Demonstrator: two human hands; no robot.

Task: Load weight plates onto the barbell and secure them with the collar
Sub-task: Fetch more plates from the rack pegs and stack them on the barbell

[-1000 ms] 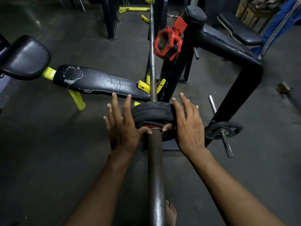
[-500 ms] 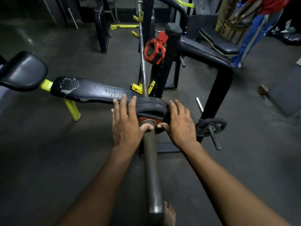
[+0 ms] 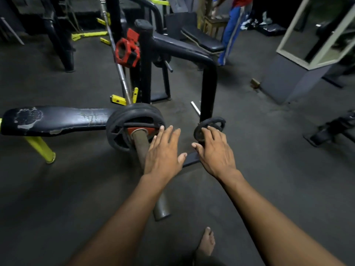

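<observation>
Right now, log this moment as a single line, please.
plates on barbell sleeve | left hand open, off plates | right hand open over small plate | red collar not fitted

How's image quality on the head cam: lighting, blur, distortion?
Head view: dim overall, corners fall to near black; the hands, left and right, and the plates are soft with motion blur; wide-angle bending curves the barbell and tilts the mirror at the right edge; the red collar is the only saturated colour that reads clearly; mild glare on the bench pad.
</observation>
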